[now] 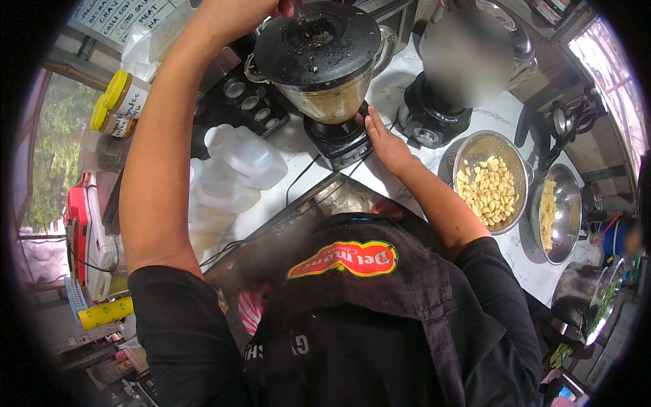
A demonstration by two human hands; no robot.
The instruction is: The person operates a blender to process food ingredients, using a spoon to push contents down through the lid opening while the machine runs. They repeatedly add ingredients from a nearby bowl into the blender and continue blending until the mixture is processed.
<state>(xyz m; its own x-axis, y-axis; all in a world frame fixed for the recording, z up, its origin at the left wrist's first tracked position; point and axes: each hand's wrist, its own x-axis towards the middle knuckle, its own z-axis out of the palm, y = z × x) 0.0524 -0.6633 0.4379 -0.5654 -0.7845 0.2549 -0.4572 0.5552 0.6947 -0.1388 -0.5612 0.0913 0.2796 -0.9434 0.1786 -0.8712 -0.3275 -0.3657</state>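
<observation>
A blender jar with a pale mixture inside sits on its black base. Its black lid is on, with bits of food on top and an opening in the middle. My left hand is over the lid's far edge, partly cut off by the top of the picture. Its fingertips are bent near the opening, and whether they hold anything is unclear. My right hand lies flat along the right side of the base, fingers extended and holding nothing.
Right of me are a second blender, a colander of peeled garlic cloves, a steel bowl of minced food and a metal pot. Plastic jugs and loose power cords lie to the left.
</observation>
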